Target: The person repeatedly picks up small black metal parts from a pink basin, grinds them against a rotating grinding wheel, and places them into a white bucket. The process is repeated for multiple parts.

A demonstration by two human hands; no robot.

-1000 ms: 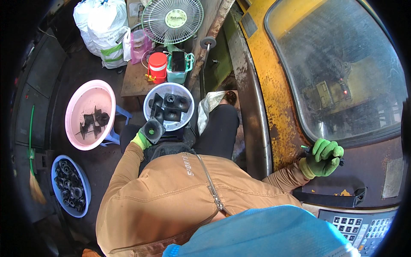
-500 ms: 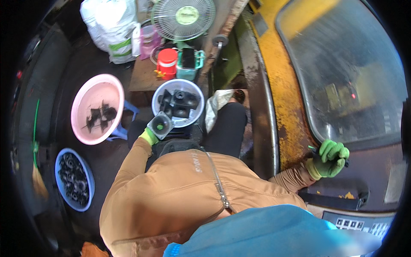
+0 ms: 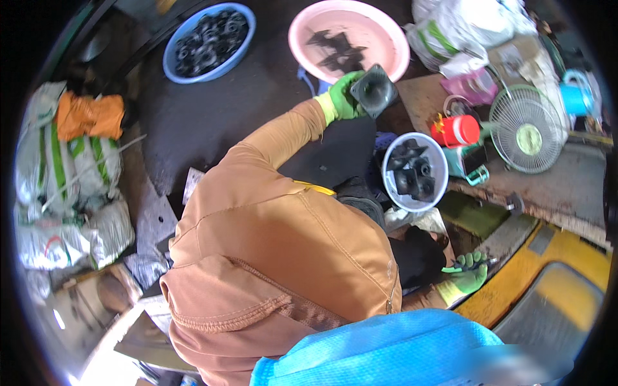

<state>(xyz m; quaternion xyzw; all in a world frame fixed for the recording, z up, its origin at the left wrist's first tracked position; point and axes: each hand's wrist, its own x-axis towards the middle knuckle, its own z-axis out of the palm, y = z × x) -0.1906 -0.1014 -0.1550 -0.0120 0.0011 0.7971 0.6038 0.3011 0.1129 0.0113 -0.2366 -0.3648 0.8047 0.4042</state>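
Observation:
My left hand [image 3: 346, 96], in a green glove, grips a black square-flanged horn-shaped part [image 3: 374, 92], its wide mouth facing up. It hangs by the near edge of a pink basin [image 3: 383, 38] with water and several dark parts in it. My right hand [image 3: 468, 281], gloved too, is closed around a slim dark-and-green tool [image 3: 491, 262] beside the yellow machine frame [image 3: 515, 276]. Its exact kind cannot be made out. Between the hands stands a white bowl [image 3: 415, 208] holding several black horn-shaped parts.
A blue basin [image 3: 252, 29] full of black pieces stands far left. Right of the bowl are a red jug [image 3: 462, 130], a teal basket [image 3: 477, 175] and a fan [image 3: 528, 132]. White sacks [image 3: 470, 26] sit at the back, more sacks [image 3: 64, 174] at the left.
The view has swung left. My left hand has carried the black part from beside the white bowl to the pink basin. My right hand is now away from the machine's window.

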